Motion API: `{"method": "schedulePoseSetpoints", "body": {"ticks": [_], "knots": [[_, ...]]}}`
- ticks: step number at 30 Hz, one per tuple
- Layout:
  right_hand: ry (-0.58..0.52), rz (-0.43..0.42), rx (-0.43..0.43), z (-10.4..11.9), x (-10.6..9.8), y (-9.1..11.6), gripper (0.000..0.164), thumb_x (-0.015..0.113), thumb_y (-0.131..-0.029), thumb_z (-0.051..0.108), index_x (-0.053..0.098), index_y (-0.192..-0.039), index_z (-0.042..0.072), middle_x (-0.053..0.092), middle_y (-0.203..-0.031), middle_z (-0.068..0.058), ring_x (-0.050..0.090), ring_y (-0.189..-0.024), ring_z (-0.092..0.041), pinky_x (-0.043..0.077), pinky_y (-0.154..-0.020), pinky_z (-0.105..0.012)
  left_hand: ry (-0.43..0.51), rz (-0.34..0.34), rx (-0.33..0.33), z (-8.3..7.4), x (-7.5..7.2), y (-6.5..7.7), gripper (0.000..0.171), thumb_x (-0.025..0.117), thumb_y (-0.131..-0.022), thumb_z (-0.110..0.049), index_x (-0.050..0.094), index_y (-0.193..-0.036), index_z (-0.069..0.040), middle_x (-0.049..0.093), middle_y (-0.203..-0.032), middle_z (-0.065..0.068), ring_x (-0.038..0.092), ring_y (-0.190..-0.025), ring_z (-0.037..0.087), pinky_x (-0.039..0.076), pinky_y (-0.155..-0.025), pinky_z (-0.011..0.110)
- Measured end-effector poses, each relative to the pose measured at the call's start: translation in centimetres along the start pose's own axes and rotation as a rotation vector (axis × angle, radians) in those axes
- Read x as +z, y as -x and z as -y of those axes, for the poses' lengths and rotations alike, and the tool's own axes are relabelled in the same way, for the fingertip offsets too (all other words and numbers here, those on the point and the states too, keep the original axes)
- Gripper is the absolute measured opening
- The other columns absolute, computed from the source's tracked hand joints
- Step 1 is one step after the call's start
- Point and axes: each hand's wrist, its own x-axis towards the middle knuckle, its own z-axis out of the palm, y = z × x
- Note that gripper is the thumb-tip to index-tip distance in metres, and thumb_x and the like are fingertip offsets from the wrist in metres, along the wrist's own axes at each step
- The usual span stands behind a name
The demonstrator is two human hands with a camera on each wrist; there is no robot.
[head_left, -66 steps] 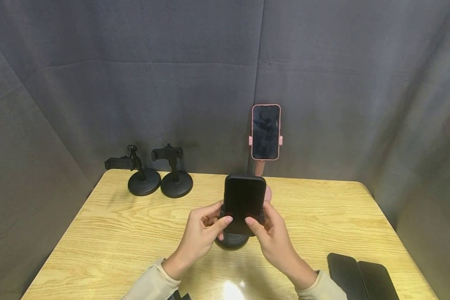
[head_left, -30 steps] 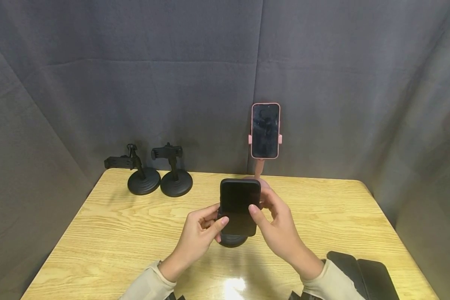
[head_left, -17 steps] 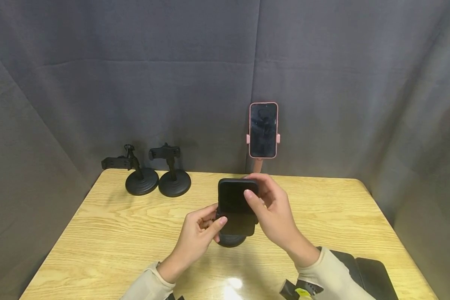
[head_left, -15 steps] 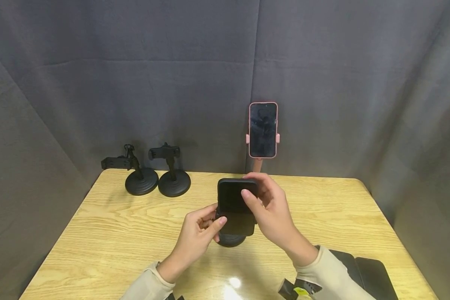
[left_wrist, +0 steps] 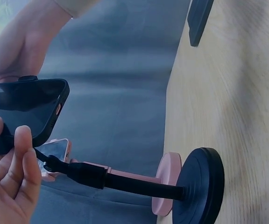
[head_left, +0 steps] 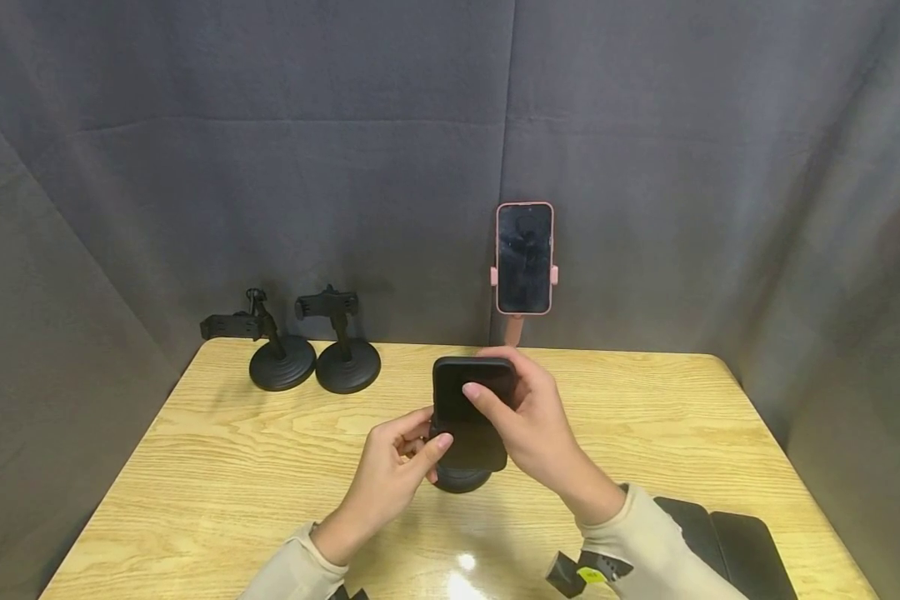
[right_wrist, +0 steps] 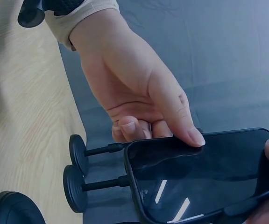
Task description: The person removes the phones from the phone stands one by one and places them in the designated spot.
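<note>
A black smartphone (head_left: pixel 471 446) stands upright in a black phone stand, whose round base (head_left: pixel 461 481) shows below it; the left wrist view shows the stand's stem (left_wrist: pixel 144 185). My left hand (head_left: pixel 392 462) grips the phone's lower left edge and the holder there, thumb on the front, fingers behind. My right hand (head_left: pixel 532 425) holds the upper right side, thumb (right_wrist: pixel 190 133) lying on the screen and other fingers behind. The phone hides most of the holder.
Behind, a pink phone stand (head_left: pixel 513 331) carries a pink-cased phone (head_left: pixel 525 258). Two black phone stands, one left (head_left: pixel 281 367) and one right (head_left: pixel 348 367), occupy the back left of the table (head_left: pixel 232 467). Dark flat slabs (head_left: pixel 750 550) lie at the front right, beside my right sleeve.
My right hand has climbed from the phone's lower right edge to its upper right, its thumb sliding inward across the screen. The phone shifted slightly left. My left hand keeps its hold.
</note>
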Motion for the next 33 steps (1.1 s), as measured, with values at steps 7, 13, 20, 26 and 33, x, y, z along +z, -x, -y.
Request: {"method": "schedulePoseSetpoints", "body": {"ticks": [7, 13, 20, 26, 33], "knots": [[0.029, -0.001, -0.026, -0.4, 0.1, -0.1, 0.017, 0.063, -0.098, 0.001, 0.059, -0.113, -0.006, 0.067, -0.102, -0.026, 0.071, -0.084, -0.009, 0.063, -0.073, -0.032, -0.005, 0.003, -0.022, -0.1, 0.0, 0.0, 0.032, 0.066, -0.099, -0.010, 0.064, -0.127, 0.004, 0.076, -0.097, 0.021, 0.060, -0.050, 0.019, 0.049, -0.045, 0.022], [0.034, -0.010, -0.018, -0.4, 0.0, -0.3, 0.017, 0.062, -0.098, 0.001, 0.059, -0.113, -0.007, 0.068, -0.102, -0.027, 0.071, -0.083, -0.009, 0.064, -0.073, -0.033, -0.007, -0.004, -0.027, -0.3, 0.1, -0.1, 0.030, 0.066, -0.099, -0.010, 0.064, -0.125, 0.004, 0.076, -0.096, 0.022, 0.060, -0.051, 0.017, 0.050, -0.045, 0.023], [-0.002, 0.013, 0.018, -0.2, -0.3, -0.9, 0.015, 0.061, -0.099, 0.003, 0.059, -0.110, -0.007, 0.067, -0.100, -0.027, 0.073, -0.081, -0.010, 0.064, -0.072, -0.035, -0.029, -0.001, -0.037, -0.3, 0.1, -0.3, 0.027, 0.065, -0.099, -0.012, 0.065, -0.122, 0.003, 0.076, -0.096, 0.021, 0.059, -0.052, 0.009, 0.053, -0.047, 0.026], [-0.040, 0.068, 0.113, 0.3, -0.9, -1.3, 0.018, 0.060, -0.102, 0.008, 0.058, -0.115, -0.004, 0.066, -0.105, -0.027, 0.074, -0.084, -0.013, 0.065, -0.073, -0.038, -0.047, 0.015, -0.034, -0.3, -0.1, -0.6, 0.024, 0.064, -0.100, -0.014, 0.066, -0.120, 0.000, 0.077, -0.097, 0.019, 0.060, -0.053, 0.009, 0.056, -0.049, 0.028], [-0.058, 0.071, 0.177, 0.6, -1.0, -1.6, 0.020, 0.060, -0.103, 0.011, 0.058, -0.116, -0.003, 0.068, -0.104, -0.017, 0.074, -0.084, -0.015, 0.065, -0.073, -0.039, -0.080, 0.011, -0.029, -0.6, 0.0, -0.9, 0.019, 0.064, -0.100, -0.016, 0.068, -0.116, -0.006, 0.076, -0.090, 0.013, 0.061, -0.054, 0.015, 0.054, -0.049, 0.028]]}}
